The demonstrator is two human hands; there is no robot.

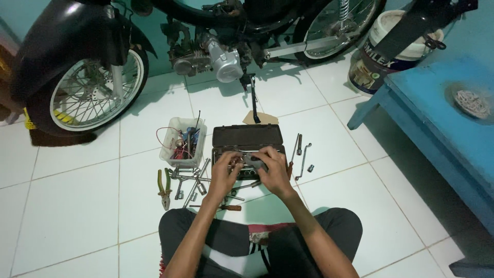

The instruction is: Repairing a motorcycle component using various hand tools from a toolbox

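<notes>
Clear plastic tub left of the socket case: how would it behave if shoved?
The clear tub looks thin-walled, so probably light and flexible. Tall tools and a red wire stick out the top, so it may tip. On glossy floor tiles it would likely slide easily.

White paint bucket (383, 56) with dark printed label (371, 62), upper right on the tiled floor, beside blue table (447, 123)

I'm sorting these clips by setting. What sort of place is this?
Probably a home motorbike repair spot on a white tiled floor: a black motorcycle parked close by, an open dark socket-set case, and metal wrenches spread about.
</notes>
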